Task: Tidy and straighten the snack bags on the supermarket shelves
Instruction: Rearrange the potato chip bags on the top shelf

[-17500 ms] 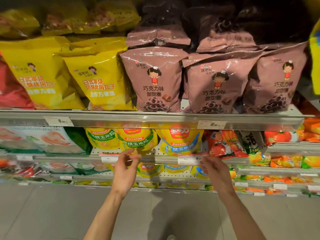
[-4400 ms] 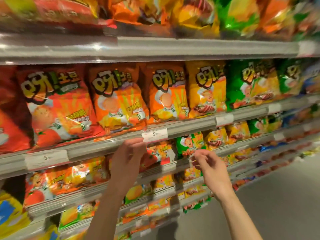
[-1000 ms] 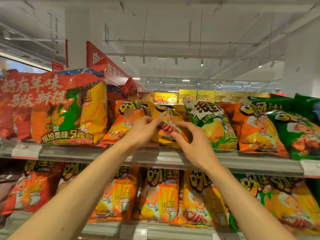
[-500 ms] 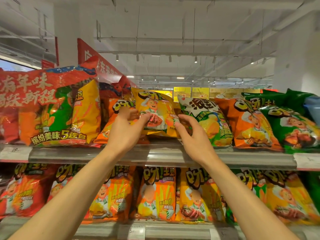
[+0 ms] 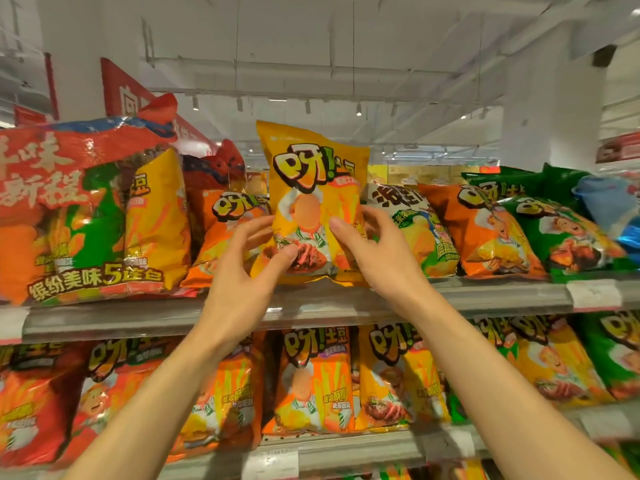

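On the top shelf [image 5: 311,308], at far left, a big red multipack [image 5: 79,209] stands, and next to it an orange bag [image 5: 225,237] leans back. The left hand [image 5: 242,282] reaches up from below, fingers spread and loosely curled, thumb pressing the lower front of the yellow bag [image 5: 313,188]. That bag stands between both hands, long axis nearly upright, top tipped slightly left, its bottom at the shelf's front edge. The right hand [image 5: 377,258] grips its right side, thumb on the front, fingers wrapped behind. Both hands are equally near. Further right, a white-and-green bag [image 5: 415,230], another orange bag [image 5: 481,230] and a green bag [image 5: 568,230] lie slanted backward. Seating the yellow bag upright likely comes next.
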The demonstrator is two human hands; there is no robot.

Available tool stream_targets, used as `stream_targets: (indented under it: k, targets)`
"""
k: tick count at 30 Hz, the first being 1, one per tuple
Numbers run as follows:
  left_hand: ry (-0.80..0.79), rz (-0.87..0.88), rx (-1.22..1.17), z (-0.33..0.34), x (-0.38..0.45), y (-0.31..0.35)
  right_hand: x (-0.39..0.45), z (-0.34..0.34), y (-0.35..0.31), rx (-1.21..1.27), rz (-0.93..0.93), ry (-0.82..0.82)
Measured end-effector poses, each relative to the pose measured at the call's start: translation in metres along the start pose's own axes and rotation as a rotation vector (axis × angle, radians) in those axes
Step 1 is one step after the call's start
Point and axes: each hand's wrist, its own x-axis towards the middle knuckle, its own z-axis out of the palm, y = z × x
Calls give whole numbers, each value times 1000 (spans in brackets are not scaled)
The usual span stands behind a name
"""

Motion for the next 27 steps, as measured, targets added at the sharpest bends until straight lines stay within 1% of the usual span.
stream_targets:
  k: [4,9,16,19,22,25,27]
  targets:
    - [-47,24,-71,20,-4,0,-11,-23,5,-33,8,68]
    - [-114,24,-119,75,-15,14,-27,-81,16,-38,20,138]
    - [-190,-4,-153,194,-25,59,-29,-211,43,-27,3,202]
    - [-151,-25,-136,239,-21,73,-25,-264,55,-49,2,228]
    - [-65,-104,-51,269,-10,75,-25,-305,66,-29,16,234]
    - [13,-85,230,284,4,71,-26,-332,76,-14,46,232]
    - [1,-45,430,291,14,66,-26,-341,80,-2,58,243]
